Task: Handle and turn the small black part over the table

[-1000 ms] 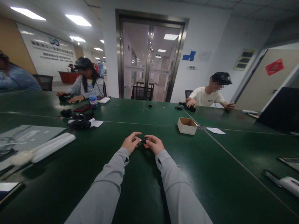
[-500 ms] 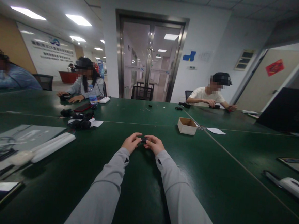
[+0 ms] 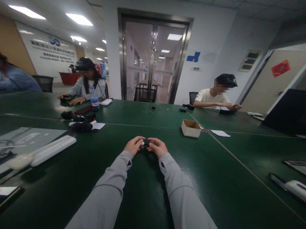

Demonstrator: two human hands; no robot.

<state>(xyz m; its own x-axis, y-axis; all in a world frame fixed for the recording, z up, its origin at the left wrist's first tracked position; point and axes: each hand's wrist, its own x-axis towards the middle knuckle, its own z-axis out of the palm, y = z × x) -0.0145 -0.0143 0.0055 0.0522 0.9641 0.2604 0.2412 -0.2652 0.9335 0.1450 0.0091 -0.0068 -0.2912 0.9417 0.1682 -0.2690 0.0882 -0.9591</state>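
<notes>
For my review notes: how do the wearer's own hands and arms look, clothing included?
The left hand and right hand are bare, with no gloves. Long, plain light-grey sleeves cover both arms to the wrists, creased along their length, with a small dark gap at each cuff. No watch or cable shows on either arm.

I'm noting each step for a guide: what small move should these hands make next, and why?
Probably ease the left hand back slightly, with the right hand holding the small dark item: both hands pinch it closely, partly hiding its ends, and its shiny part beside the left hand might then show better.
</notes>
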